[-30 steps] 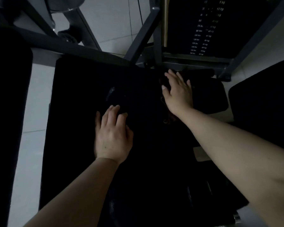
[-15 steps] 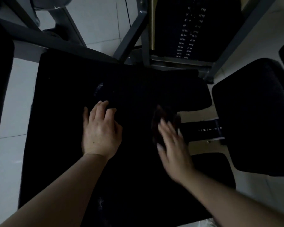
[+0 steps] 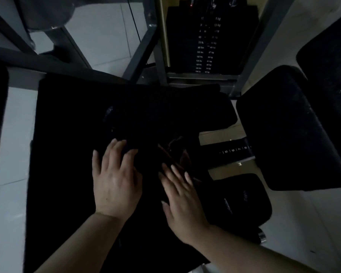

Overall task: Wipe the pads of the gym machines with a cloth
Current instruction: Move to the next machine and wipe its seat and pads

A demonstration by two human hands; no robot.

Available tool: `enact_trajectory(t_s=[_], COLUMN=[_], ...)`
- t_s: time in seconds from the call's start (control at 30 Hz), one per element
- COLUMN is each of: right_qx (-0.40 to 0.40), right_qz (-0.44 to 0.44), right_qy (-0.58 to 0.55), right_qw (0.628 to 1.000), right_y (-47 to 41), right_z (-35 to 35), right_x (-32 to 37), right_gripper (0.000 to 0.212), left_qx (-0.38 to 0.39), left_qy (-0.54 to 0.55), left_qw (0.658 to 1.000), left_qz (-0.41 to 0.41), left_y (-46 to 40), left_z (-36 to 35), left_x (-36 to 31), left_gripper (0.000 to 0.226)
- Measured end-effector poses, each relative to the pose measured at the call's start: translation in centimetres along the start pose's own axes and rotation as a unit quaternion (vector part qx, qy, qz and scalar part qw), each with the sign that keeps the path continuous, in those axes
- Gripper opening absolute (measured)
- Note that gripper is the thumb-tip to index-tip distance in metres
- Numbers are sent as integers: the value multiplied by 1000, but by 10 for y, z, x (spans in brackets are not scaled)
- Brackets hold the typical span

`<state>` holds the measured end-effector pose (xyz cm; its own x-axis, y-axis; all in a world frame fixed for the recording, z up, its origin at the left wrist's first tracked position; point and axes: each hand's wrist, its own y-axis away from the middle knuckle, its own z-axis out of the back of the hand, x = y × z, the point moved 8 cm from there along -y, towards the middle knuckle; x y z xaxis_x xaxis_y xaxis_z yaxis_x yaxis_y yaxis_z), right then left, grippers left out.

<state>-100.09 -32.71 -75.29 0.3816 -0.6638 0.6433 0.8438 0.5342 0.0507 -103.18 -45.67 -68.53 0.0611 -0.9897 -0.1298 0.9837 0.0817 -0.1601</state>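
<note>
A large black pad [image 3: 71,134] of a gym machine fills the middle of the view. My left hand [image 3: 114,180] rests flat on it with fingers spread. Just to the right, my right hand [image 3: 182,198] lies with straight fingers on a dark reddish cloth [image 3: 175,152], pressing it onto the pad near its right edge. The cloth is crumpled and hard to make out in the dim light; part of it is under my fingers.
A weight stack [image 3: 205,44] with printed numbers stands behind the pad inside a grey steel frame [image 3: 142,46]. Another black pad [image 3: 291,131] sits at the right, a smaller one [image 3: 244,201] below it, and a numbered adjustment bar [image 3: 234,150] between. Pale floor tiles lie at the left.
My right hand has drawn the cloth back from the far edge of the pad toward me. The left hand stayed flat in place. The view shifted slightly.
</note>
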Motion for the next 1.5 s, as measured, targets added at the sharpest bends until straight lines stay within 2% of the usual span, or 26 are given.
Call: enact_trajectory(t_s=[0.1,0.23,0.3,0.37,0.47,0.6,0.67,0.77,0.87,0.97,1.03,1.17,1.33,1.43,1.5], right_qx=[-4,-37,-34,-49,-51,21,70,53,-30,-52,-56,-65,4,21,-9], right_qz=[36,-81,-109,-97,-51,11,49,64,-44,-130,-143,-91,-66,-35,-43], right_qy=[12,36,39,37,26,21,13,22,34,37,40,10,5,26,35], right_qw=[999,995,993,993,997,999,996,996,998,989,987,994,998,999,998], right_y=[-71,-204,-225,-208,-126,20,57,17,-79,-132,-118,-17,95,86,52], right_z=[14,35,35,32,18,-12,-21,-11,16,27,22,4,-6,-3,5], right_x=[3,-24,-27,-24,-1,31,35,24,-5,-20,-19,-7,-23,-31,-40], right_gripper=[56,53,53,53,57,54,55,51,54,55,55,57,58,54,59], left_qx=[6,-9,-12,-11,-18,-34,-28,-24,-14,10,24,36,71,88,91], left_qy=[21,88,95,98,115,143,140,129,104,38,-2,-31,11,30,32], left_qw=[1000,996,995,995,993,989,989,991,994,999,999,999,997,996,995], left_qz=[5,20,19,19,25,33,35,31,35,35,28,18,17,11,10], left_y=[7,3,3,6,6,7,7,6,5,4,5,12,44,61,61], left_z=[-7,-13,-14,-15,-14,-11,-11,-13,-13,-12,-11,-14,-38,-46,-50], left_x=[10,15,16,16,17,19,19,18,17,10,3,-31,-67,-74,-74], left_gripper=[45,43,44,44,43,40,40,39,39,44,46,49,46,45,46])
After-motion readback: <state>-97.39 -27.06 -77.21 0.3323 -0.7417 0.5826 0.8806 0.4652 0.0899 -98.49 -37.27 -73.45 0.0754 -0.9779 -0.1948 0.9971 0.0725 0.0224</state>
